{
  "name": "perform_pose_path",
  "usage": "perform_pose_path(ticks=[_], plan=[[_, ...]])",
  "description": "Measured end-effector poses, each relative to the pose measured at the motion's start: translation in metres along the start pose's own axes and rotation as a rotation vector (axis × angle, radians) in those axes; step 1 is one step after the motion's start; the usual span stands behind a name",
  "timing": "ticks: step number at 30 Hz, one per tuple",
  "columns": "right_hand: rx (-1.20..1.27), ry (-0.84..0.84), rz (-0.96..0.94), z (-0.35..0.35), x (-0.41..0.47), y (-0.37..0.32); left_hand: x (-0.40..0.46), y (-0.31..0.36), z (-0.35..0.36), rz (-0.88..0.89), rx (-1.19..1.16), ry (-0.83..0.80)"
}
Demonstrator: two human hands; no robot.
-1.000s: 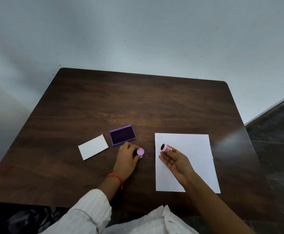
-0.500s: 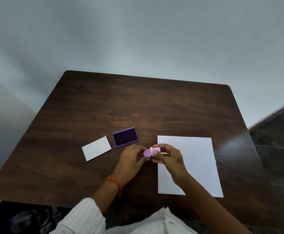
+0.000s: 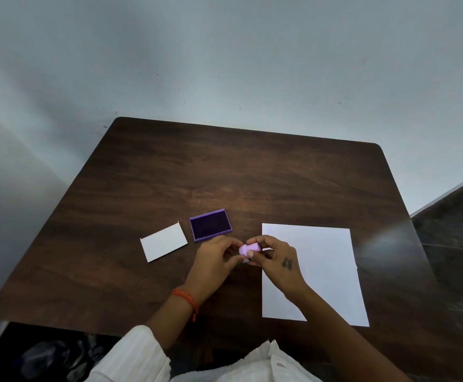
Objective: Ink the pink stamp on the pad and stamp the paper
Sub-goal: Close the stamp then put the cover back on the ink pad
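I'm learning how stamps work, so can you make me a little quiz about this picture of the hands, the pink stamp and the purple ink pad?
1. True or false: the pink stamp is pressed down on the ink pad.
2. How many hands touch the stamp? A) none B) one C) two
3. Fill in: the small white card lies to the ____ of the ink pad.

Key
1. False. The left hand and right hand hold it near the paper's left edge, apart from the open pad.
2. C.
3. Left, on the table.
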State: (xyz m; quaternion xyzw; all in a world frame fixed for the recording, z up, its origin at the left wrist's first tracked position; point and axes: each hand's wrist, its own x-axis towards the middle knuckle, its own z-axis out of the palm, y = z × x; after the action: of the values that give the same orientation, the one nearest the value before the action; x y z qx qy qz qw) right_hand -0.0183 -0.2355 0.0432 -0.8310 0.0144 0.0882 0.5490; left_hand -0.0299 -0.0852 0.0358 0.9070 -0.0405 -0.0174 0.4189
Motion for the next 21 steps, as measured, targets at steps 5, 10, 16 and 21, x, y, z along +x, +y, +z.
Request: perform_pose_path(ticks=[5,10,16,21], plan=[[0.026,-0.036,0.009,-0.0034,0.0013,-0.0023,-0.0024,0.0,-0.0019,-0.003,-0.055,0.017],[0.085,-0.071,0.074,-0.0049,0.0013,-0.003,-0.0037,0.0009,-0.0018,-0.024,-0.092,0.009],[0.244,-0.143,0.147,-0.0043,-0.0012,-0.0028,-0.0044,0.0023,-0.0065,-0.013,-0.109,0.009],[0.267,-0.162,0.165,-0.0089,-0.0003,-0.0022,-0.006,0.0008,-0.0088,-0.03,-0.125,0.016]])
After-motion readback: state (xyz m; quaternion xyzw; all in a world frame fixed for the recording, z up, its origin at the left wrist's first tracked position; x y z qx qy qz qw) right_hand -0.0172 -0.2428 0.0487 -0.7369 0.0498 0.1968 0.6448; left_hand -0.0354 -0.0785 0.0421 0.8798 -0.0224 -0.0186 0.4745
